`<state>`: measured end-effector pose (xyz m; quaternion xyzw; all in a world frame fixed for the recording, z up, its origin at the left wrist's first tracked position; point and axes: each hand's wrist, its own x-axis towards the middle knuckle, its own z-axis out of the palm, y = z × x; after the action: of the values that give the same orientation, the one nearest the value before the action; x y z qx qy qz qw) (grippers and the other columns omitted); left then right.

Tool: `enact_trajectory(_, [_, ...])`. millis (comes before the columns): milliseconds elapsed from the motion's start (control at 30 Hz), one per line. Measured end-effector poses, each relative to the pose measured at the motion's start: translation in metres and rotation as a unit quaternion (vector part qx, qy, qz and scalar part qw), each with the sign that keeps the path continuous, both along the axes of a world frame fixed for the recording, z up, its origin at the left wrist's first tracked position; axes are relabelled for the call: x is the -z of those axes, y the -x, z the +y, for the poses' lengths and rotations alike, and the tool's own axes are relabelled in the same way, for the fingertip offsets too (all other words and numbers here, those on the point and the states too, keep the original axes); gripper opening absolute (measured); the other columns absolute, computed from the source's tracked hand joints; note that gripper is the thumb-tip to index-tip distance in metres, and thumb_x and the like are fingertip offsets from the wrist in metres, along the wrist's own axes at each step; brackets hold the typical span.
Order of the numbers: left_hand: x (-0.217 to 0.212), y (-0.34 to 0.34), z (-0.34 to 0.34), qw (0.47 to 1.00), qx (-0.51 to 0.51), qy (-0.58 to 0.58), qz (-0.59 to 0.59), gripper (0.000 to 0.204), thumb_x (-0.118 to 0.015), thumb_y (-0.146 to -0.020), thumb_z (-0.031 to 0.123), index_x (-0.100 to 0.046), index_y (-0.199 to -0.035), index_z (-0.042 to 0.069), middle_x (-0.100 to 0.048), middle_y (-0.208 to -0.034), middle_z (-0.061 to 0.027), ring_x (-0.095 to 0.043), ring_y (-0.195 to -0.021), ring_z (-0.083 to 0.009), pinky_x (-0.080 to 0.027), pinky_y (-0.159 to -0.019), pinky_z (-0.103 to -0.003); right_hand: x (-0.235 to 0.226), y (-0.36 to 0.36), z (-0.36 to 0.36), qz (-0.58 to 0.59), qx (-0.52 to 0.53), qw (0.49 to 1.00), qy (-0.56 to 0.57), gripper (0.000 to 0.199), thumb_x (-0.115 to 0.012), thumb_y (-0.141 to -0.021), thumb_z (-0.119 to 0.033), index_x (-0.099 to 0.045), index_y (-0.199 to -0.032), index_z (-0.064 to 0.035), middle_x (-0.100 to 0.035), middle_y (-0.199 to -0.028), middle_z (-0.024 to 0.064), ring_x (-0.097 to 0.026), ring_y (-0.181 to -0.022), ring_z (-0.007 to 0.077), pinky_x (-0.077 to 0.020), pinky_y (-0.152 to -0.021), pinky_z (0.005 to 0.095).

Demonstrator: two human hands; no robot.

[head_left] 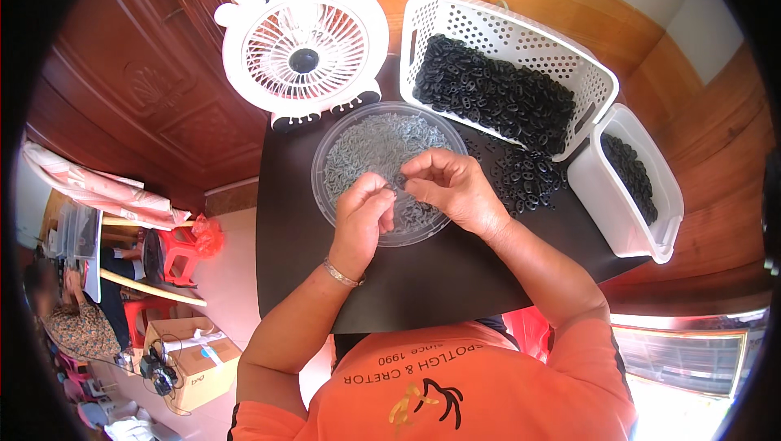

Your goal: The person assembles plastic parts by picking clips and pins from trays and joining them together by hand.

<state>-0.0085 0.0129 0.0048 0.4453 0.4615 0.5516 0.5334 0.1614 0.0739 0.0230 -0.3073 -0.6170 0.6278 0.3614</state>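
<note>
My left hand and my right hand meet over a clear round tray of several small grey pieces on a black table. The fingertips of both hands pinch together around a small dark piece between them, which is mostly hidden. A bracelet sits on my left wrist. Loose black rings lie on the table just right of my right hand.
A white perforated basket full of black rings stands at the back right. A white tub with a few rings stands at the right. A white fan stands behind the tray. Red stools, a cardboard box and another person are on the floor at left.
</note>
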Motion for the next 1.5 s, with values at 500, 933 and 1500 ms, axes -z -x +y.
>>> enact_trajectory(500, [0.005, -0.006, -0.003, 0.995, -0.05, 0.042, -0.072, 0.012, -0.051, -0.088, 0.016, -0.052, -0.082, 0.005, -0.053, -0.065, -0.0019, -0.049, -0.053, -0.0097, -0.039, -0.05, -0.022, 0.003, 0.017, -0.016, -0.084, 0.06, 0.98, -0.171, 0.027, -0.073, -0.077, -0.005, -0.062, -0.102, -0.0011, -0.062, -0.077, 0.003, -0.06, -0.072, 0.0085, -0.05, -0.069, 0.0244])
enact_trajectory(933, [0.006, -0.002, 0.0, 0.997, 0.004, 0.012, -0.072, 0.022, -0.047, -0.092, 0.023, -0.054, -0.086, 0.003, -0.059, -0.069, -0.0058, -0.055, -0.058, -0.0127, -0.044, -0.054, -0.024, -0.001, 0.014, -0.014, -0.112, 0.053, 0.944, -0.306, 0.028, -0.073, -0.073, -0.002, -0.063, -0.098, -0.0023, -0.063, -0.083, 0.0083, -0.064, -0.07, 0.016, -0.0523, -0.065, 0.0284])
enact_trajectory(1500, [-0.002, -0.009, -0.004, 0.995, 0.006, 0.024, -0.094, 0.029, -0.043, -0.094, 0.025, -0.055, -0.093, -0.002, -0.064, -0.076, -0.0117, -0.06, -0.062, -0.017, -0.045, -0.056, -0.026, 0.001, 0.014, -0.013, -0.16, 0.067, 0.882, -0.438, 0.03, -0.072, -0.07, -0.01, -0.062, -0.097, -0.0037, -0.063, -0.084, 0.0128, -0.062, -0.079, 0.0324, -0.0516, -0.07, 0.0399])
